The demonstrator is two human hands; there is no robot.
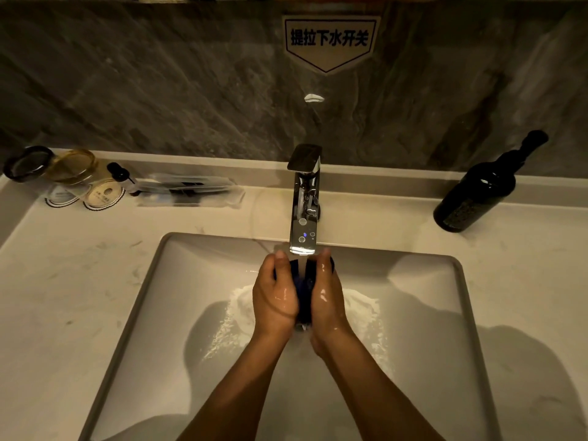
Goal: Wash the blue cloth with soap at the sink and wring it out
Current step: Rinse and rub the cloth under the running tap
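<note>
Both hands, left hand (276,292) & right hand (325,292), are clamped together on the bunched blue cloth (304,286), held right under the faucet (304,198) stream so water runs thru it. Over the sink (429,313) basin, probably so suds drain there.

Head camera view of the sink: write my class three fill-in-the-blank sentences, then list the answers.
1. Both hands squeeze a cloth coloured ____.
2. Water runs from the ____ onto the cloth.
3. The dark pump bottle stands on the counter to the ____ of the basin.

Answers: blue; faucet; right
</note>
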